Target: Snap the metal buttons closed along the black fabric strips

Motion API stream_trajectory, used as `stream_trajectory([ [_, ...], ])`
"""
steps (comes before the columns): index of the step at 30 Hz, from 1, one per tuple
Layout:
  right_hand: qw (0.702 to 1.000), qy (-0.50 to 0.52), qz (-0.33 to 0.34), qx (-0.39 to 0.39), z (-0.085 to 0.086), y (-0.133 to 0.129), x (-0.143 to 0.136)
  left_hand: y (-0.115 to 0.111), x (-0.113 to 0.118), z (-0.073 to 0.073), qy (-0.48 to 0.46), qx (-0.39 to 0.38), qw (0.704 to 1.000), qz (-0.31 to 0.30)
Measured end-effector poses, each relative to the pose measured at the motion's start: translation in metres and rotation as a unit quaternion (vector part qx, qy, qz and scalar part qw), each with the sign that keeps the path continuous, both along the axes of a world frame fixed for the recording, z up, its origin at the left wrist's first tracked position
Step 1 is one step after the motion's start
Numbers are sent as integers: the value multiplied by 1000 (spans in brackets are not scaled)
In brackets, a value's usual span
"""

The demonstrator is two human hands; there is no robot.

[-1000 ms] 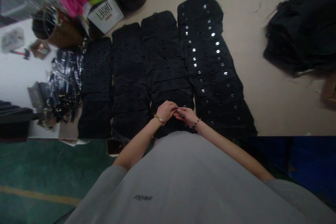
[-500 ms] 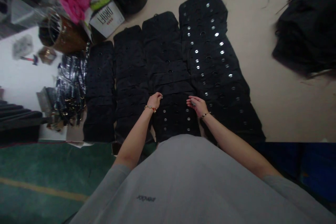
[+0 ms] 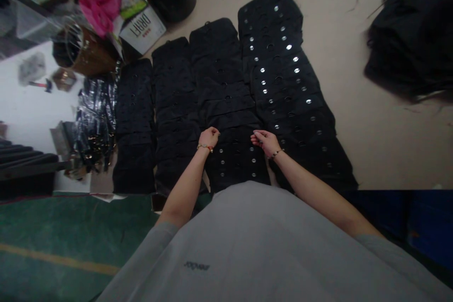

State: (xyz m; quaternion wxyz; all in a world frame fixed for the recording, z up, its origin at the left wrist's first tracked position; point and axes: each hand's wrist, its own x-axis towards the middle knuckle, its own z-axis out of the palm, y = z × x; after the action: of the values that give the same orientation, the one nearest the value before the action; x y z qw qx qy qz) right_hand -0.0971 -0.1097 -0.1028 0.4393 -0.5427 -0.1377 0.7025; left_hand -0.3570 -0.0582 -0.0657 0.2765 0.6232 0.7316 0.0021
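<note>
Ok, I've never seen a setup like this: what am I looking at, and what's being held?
No machine here: it's a person working bare-handed, seen by a camera worn on the head that looks forward and down past a grey shirt. On the pale table lie four rows of overlapping black fabric, with a dark heap to the right. The left hand is at the left edge of the second row from the right, the right hand near its right edge. Each grip shows too small to tell if anything is held.
</note>
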Motion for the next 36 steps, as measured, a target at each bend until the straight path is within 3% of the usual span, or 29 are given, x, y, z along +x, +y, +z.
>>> stream_trajectory([
  [7, 999, 5, 16, 28, -1, -4, 2, -28, 13, 9, 35, 126, 991, 17],
  [10, 999, 3, 24, 37, -1, -5, 2, -34, 44, 14, -9, 171, 984, -58],
  [14, 998, -2, 33, 45, -1, -7, 1, -31, 102, 13, -97, 118, 966, -211],
  [17, 999, 10, 19, 41, -2, -7, 1, -24, 124, 10, -99, 90, 967, -219],
  [22, 999, 26, -6, 24, -3, -5, 2, -17, 115, 3, -102, 61, 982, -149],
  [27, 999, 33, -27, 12, -4, -4, 1, -20, 109, -9, -83, 28, 971, -224],
  [36, 999, 14, -24, 30, -8, -4, 1, -19, 118, -10, -33, 40, 975, -217],
])
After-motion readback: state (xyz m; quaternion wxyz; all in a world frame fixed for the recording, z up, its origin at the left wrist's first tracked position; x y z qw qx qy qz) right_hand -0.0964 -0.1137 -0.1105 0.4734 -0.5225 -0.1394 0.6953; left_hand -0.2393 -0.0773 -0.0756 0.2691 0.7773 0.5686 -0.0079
